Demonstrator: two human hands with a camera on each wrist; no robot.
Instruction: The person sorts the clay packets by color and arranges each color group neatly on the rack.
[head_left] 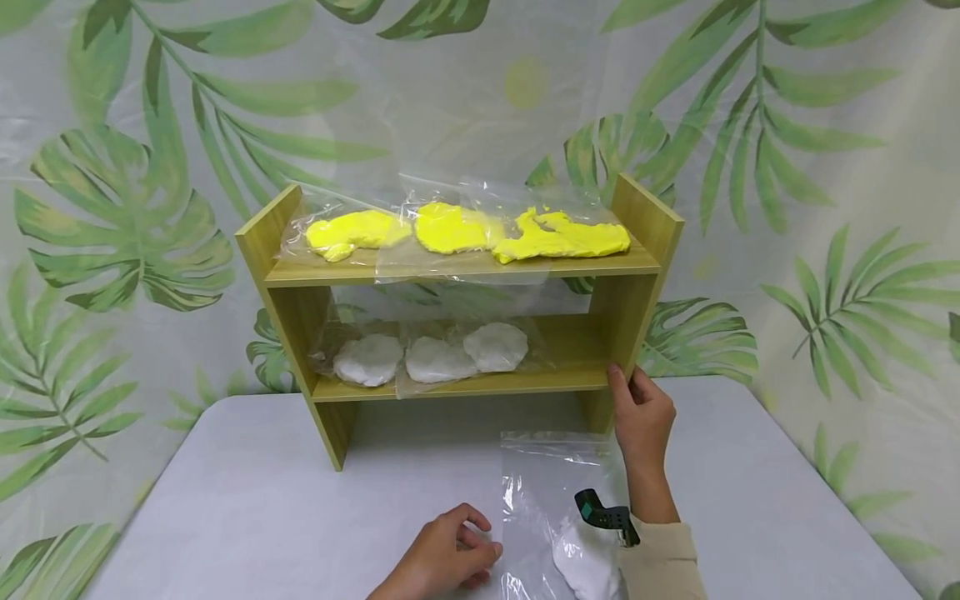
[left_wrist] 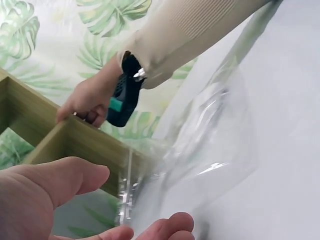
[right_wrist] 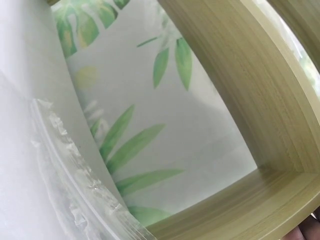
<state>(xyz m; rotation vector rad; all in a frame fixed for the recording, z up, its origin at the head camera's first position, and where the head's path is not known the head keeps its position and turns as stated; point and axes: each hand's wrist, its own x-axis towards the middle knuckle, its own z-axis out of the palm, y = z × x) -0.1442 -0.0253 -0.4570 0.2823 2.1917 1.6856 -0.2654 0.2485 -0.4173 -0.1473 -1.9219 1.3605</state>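
Observation:
A small wooden shelf [head_left: 480,386] stands on the table. My right hand [head_left: 647,417] grips the front edge of its right side panel, thumb in front and fingers around the outer side; in the right wrist view only a bit of that hand [right_wrist: 307,230] shows at the corner. My left hand [head_left: 448,548] is low in front of the shelf, fingers loosely bent with nothing between them. Just right of it lies a clear zip bag [head_left: 528,500] holding a white, soft-looking lump [head_left: 588,558]. The right forearm partly covers this bag.
On the upper board lie bags with yellow lumps [head_left: 453,228], [head_left: 566,236] and another yellow lump [head_left: 356,233]. Bagged white lumps [head_left: 367,360] sit on the lower board, left and middle. A leaf-patterned cloth [head_left: 862,167] hangs behind the white table [head_left: 247,500].

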